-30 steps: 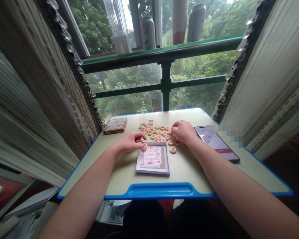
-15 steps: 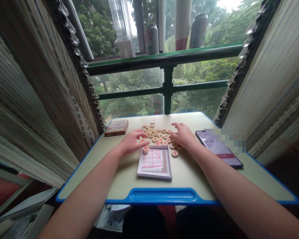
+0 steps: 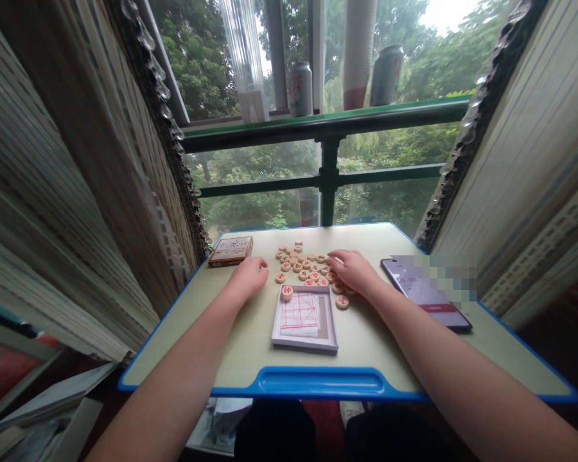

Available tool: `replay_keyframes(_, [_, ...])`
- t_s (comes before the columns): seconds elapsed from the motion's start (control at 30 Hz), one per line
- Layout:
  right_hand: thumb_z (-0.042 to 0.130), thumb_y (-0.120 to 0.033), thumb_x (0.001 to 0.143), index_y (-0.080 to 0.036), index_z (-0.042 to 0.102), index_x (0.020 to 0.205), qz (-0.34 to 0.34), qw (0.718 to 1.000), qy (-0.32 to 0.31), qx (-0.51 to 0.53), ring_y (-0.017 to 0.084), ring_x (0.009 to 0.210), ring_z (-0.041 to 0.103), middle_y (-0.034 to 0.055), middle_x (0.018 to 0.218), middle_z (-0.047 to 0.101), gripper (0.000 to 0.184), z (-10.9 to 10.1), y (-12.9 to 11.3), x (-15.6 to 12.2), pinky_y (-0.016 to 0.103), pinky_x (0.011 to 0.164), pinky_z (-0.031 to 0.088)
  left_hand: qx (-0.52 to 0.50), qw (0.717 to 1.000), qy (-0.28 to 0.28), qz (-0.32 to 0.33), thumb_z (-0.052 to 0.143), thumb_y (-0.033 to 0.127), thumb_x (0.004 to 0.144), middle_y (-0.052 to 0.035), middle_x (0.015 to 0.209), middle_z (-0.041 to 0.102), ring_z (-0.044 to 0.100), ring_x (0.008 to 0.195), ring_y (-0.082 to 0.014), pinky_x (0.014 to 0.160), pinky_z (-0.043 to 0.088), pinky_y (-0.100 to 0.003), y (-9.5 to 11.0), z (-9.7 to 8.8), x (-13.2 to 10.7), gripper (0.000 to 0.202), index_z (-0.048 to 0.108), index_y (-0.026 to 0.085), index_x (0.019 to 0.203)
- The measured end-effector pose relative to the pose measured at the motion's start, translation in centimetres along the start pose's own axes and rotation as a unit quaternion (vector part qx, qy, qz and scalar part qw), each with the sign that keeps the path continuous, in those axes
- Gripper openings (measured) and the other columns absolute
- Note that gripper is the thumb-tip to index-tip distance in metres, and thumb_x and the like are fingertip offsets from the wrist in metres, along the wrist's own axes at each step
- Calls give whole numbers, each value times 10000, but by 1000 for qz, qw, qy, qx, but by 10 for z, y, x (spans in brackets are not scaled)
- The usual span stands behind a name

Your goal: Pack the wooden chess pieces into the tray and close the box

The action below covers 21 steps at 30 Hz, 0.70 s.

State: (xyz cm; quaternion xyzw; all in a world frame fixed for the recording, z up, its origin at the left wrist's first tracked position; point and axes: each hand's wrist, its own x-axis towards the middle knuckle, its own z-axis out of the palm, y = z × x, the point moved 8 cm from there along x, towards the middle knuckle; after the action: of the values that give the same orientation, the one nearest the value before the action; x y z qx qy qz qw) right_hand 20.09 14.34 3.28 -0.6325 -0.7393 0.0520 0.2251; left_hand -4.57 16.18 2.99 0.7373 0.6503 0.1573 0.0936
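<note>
Several round wooden chess pieces (image 3: pixel 302 263) with red and dark characters lie scattered on a small table (image 3: pixel 250 333). Nearer me sits a shallow white box tray (image 3: pixel 326 324) holding a folded paper board with red grid lines (image 3: pixel 300 312); one piece (image 3: pixel 286 292) rests in its far left corner. My left hand (image 3: pixel 249 276) lies on the table left of the pieces, fingers curled under, nothing visible in it. My right hand (image 3: pixel 354 271) rests on the right side of the pile, fingers bent over some pieces.
A brown box lid (image 3: pixel 230 250) lies at the far left of the table. A phone (image 3: pixel 426 294) lies at the right. The table has a blue rim with a groove (image 3: pixel 320 382) at the front. Cans and cups stand on the window rail (image 3: pixel 318 115).
My left hand let go of the piece in the tray corner and drew back left, curling its fingers. My right hand stayed on the pile. The view tilted down slightly.
</note>
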Motion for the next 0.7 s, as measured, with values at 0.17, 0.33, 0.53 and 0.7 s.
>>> replay_keyframes(0.17, [413,-243,871,-184,674,1072,-14,1000,-26,9,203,1029,589,71,1138,662,334,7,0,1,298,909,428,-120,992,-16,-30,543,65,680,-114,974,690,643,866,-210,760,490,-286,-2,7,3,290,665,118,938])
replay_keyframes(0.33, [419,-229,869,-176,674,1080,-2,999,-33,18,201,1020,606,81,1129,667,335,6,1,2,283,889,443,-244,968,-47,15,529,0,678,-103,899,703,654,804,-163,733,509,-250,8,17,4,309,651,94,946])
replay_keyframes(0.53, [444,-201,856,-172,691,1028,-13,999,-25,29,202,994,617,84,1094,679,302,1,-1,-1,288,884,450,-203,975,-11,90,498,20,676,-61,939,712,647,900,-170,843,503,-273,23,9,-1,315,693,137,894])
replay_keyframes(0.7, [484,-201,839,-174,708,965,-61,997,0,47,184,1000,608,72,1113,668,258,-2,-10,-3,269,914,431,-133,971,25,199,422,-33,636,-27,1038,696,608,1025,-158,968,443,-276,36,-2,-5,427,716,180,862])
